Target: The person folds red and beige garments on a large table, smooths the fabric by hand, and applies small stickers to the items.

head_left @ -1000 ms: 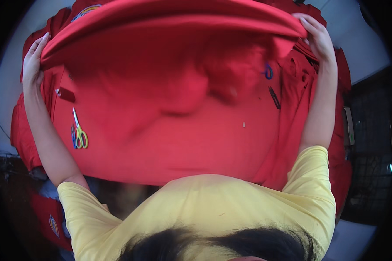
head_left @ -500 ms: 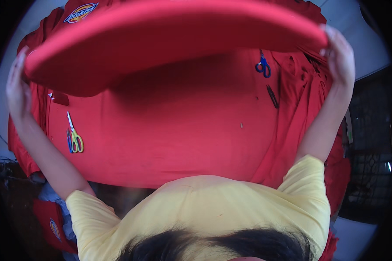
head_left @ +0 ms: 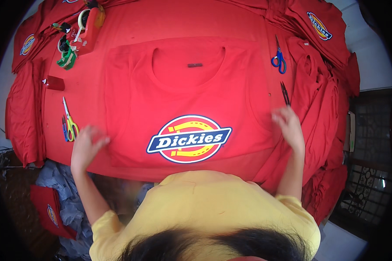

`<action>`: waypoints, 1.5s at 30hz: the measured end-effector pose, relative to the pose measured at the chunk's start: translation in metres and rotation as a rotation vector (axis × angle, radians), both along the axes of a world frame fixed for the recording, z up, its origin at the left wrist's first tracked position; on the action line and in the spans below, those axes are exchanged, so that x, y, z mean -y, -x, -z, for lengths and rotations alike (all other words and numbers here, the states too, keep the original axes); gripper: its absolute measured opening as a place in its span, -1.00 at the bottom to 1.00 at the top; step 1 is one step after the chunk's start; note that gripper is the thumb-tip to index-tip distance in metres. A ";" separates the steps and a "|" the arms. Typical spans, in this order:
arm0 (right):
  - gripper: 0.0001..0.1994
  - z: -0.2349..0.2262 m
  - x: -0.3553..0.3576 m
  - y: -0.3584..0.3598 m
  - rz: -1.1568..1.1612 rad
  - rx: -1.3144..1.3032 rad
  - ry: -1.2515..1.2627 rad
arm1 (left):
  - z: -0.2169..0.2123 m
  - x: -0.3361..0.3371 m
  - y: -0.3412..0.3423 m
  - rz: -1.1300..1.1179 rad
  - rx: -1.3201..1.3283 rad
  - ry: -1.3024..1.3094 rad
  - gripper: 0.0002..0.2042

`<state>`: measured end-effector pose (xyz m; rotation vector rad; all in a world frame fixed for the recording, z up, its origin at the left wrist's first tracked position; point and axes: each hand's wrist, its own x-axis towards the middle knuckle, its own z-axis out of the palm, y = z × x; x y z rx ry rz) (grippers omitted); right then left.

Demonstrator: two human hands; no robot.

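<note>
Red shirt (head_left: 183, 98) flat at the centre of the worktop (head_left: 170, 21), neckline away from the person, one hand at each side.

The shirt lay with its round emblem (head_left: 189, 150) facing up, presumably so that both sides could be reached evenly. The left hand (head_left: 88, 145) was near the lower left edge, fingers open and parted; the right hand (head_left: 288, 128) was at the right edge, fingers bent but apart. Neither gripped anything visible; contact with the cloth could not be told. Yellow-handled scissors (head_left: 72, 128) lay at left, blue-handled scissors (head_left: 279, 61) and dark snips (head_left: 285, 92) at right, probably for easy reach outside the shirt's outline. The worktop surface was smooth and red. A red tape dispenser (head_left: 90, 32) stood at far left, a garment pile (head_left: 337, 48) at far right. Beyond were grey plastic (head_left: 74, 209) at lower left and a dark metal grille (head_left: 370, 182) at right.
</note>
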<state>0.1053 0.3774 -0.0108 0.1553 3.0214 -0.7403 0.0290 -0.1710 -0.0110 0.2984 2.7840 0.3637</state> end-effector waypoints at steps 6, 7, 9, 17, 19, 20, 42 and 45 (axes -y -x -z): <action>-0.75 0.055 0.039 0.197 -0.043 -0.480 -0.263 | 0.060 -0.112 0.176 0.154 -0.609 -0.361 -0.69; -0.75 0.052 0.059 0.206 -0.024 -0.356 -0.325 | 0.072 -0.120 0.190 0.171 -0.626 -0.370 -0.68; -0.73 0.034 0.082 0.218 0.043 -0.108 -0.459 | 0.061 -0.127 0.201 0.138 -0.349 -0.406 -0.68; -0.83 0.074 0.048 0.222 -0.072 -0.480 0.136 | 0.052 -0.107 0.191 -0.181 -0.333 -0.732 -0.75; -0.80 0.081 0.059 0.234 -0.015 -0.524 -0.055 | 0.076 -0.105 0.208 -0.173 -0.290 -0.730 -0.74; -0.80 0.079 0.061 0.236 -0.032 -0.573 -0.066 | 0.075 -0.106 0.208 -0.122 -0.303 -0.694 -0.73; -0.80 0.077 0.072 0.223 -0.067 -0.547 -0.198 | 0.076 -0.114 0.197 -0.084 -0.502 -0.453 -0.94; -0.76 0.078 0.072 0.220 -0.064 -0.496 -0.146 | 0.077 -0.115 0.193 -0.101 -0.479 -0.441 -0.92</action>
